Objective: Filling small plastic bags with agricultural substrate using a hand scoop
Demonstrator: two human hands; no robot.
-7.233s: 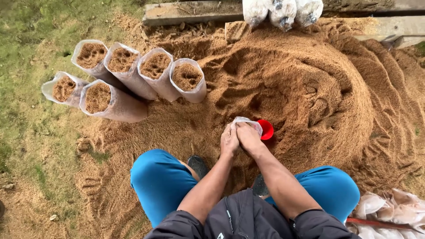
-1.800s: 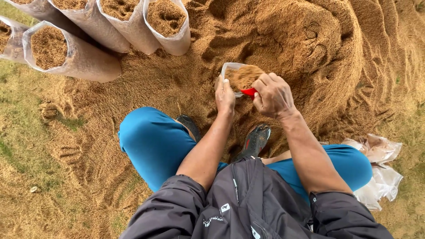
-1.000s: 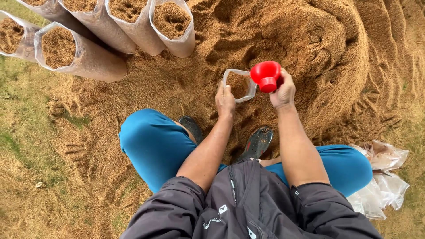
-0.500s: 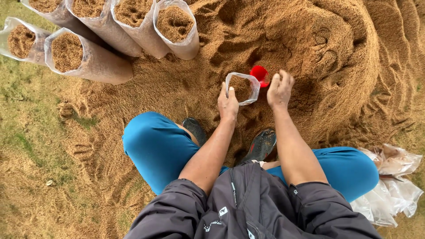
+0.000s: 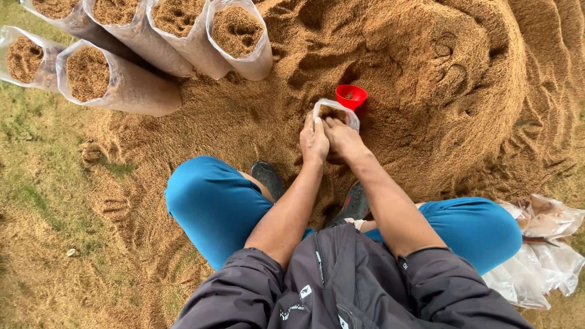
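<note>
Gripping clear bag [image 5: 335, 111] rim, left hand [image 5: 314, 141], right hand [image 5: 342, 139], red scoop [image 5: 351, 96] touching behind

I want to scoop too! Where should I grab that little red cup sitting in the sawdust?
Probably by the rim of the red cup, pinched from above. It sits upright and open-topped in the sawdust pile, its lower part sunk in, so only the rim is free. Come from the far side: the clear bag and both hands crowd its near side.
</note>
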